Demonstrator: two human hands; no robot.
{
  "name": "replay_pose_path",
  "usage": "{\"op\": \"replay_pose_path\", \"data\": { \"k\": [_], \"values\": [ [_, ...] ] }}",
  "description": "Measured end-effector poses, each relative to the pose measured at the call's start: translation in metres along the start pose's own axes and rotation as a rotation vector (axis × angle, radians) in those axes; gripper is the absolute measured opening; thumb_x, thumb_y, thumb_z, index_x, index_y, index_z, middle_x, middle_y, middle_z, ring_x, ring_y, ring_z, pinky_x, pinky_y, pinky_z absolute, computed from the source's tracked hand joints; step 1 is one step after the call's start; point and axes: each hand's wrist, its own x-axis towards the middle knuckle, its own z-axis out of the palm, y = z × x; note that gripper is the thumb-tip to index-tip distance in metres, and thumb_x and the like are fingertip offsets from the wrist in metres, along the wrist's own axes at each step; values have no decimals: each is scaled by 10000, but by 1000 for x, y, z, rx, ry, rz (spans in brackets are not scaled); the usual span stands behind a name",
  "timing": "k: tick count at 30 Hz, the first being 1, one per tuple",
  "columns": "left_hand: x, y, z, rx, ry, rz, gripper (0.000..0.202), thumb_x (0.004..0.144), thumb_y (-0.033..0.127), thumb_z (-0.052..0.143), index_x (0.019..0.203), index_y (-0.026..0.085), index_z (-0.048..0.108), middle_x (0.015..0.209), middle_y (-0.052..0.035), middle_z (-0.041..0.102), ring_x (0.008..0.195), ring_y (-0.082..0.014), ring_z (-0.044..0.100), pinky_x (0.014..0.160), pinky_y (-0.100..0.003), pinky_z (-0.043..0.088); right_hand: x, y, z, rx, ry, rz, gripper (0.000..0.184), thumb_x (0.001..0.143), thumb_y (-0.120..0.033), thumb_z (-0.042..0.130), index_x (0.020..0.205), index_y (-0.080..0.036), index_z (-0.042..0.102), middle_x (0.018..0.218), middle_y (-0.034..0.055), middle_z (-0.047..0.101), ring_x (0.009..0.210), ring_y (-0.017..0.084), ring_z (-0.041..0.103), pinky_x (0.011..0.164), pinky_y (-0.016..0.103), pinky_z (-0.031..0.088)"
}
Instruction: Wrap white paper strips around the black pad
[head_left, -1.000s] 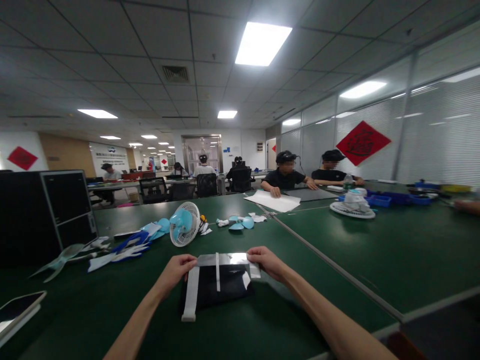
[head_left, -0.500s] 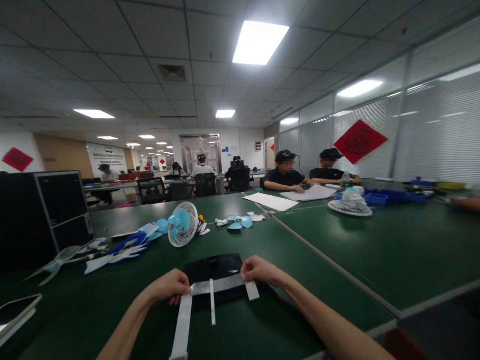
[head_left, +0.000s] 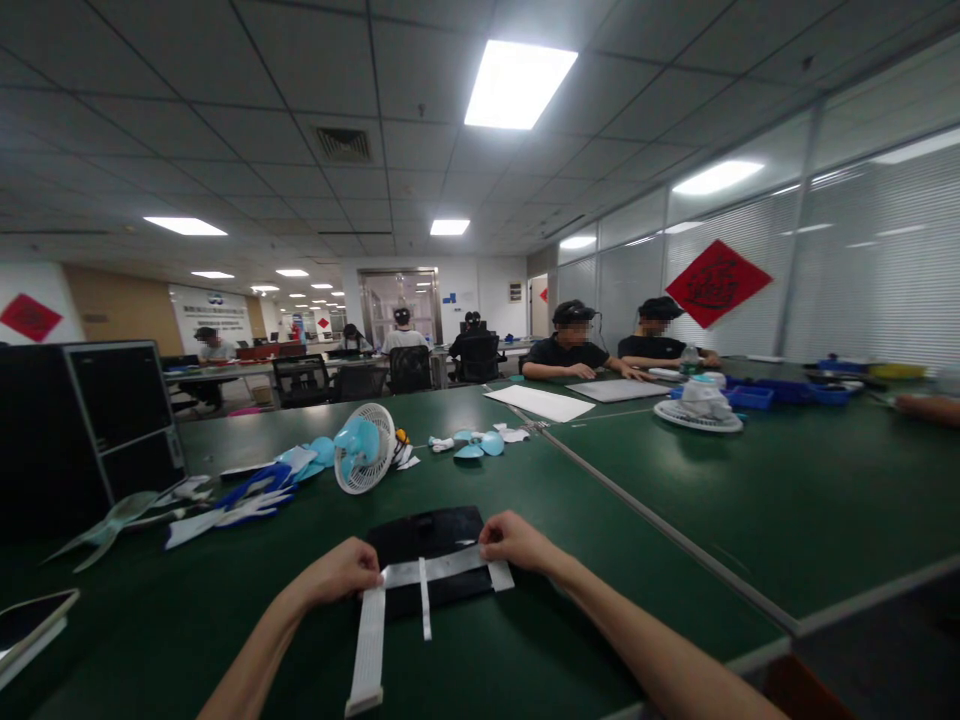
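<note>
A flat black pouch-like item (head_left: 433, 535) lies on the green table (head_left: 675, 480) in front of me. Across its near edge runs a glossy silver-white strip (head_left: 439, 569). A long white strap (head_left: 367, 652) hangs from the strip's left end toward me, and a thin short one hangs at its middle. My left hand (head_left: 341, 572) pinches the strip's left end. My right hand (head_left: 514, 541) pinches its right end. Both hands are closed on the strip and press it against the black item.
A small white and blue fan (head_left: 365, 449) stands beyond, with blue fan blades (head_left: 480, 444) and loose parts (head_left: 225, 495) around it. A black box (head_left: 90, 425) is at the left, a phone (head_left: 30, 620) at the near left. Other people (head_left: 574, 350) sit at the far end with white sheets.
A second ago I held the strip up at the black item's far edge. I have brought it down toward me, and it now lies across the near edge. The long strap trails lower.
</note>
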Motion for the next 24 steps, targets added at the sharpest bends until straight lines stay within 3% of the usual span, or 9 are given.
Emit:
{"op": "replay_pose_path", "data": {
  "k": [12, 15, 19, 24],
  "values": [
    [-5, 14, 2, 179, 57, -42, 256, 680, 362, 609, 831, 157, 635, 841, -22, 636, 797, -201, 586, 639, -265, 418, -7, -12, 1, -156, 45, -8, 188, 670, -188, 659, 847, -152, 712, 746, 5, 658, 667, 124, 566, 560, 201, 392],
    [-3, 20, 8, 260, 89, 61, 285, 681, 265, 585, 949, 172, 609, 912, -9, 601, 812, -165, 551, 662, -241, 414, -10, -17, 1, -188, 56, -3, 200, 652, -182, 671, 845, -149, 710, 757, 5, 656, 659, 119, 559, 548, 195, 381],
    [-3, 34, 21, 285, 41, 278, 395, 771, 135, 447, 1115, 240, 611, 1032, -14, 566, 895, -150, 525, 788, -252, 409, -11, -21, 1, -217, 59, 2, 204, 658, -193, 679, 856, -149, 708, 771, 8, 659, 671, 120, 565, 553, 194, 385],
    [-5, 43, 26, 284, 7, 300, 404, 824, 117, 421, 1122, 275, 643, 1056, -17, 560, 943, -159, 528, 847, -269, 407, -15, -27, -1, -239, 51, 4, 205, 687, -230, 682, 877, -154, 703, 806, 21, 660, 697, 134, 576, 571, 208, 404]
  ]
}}
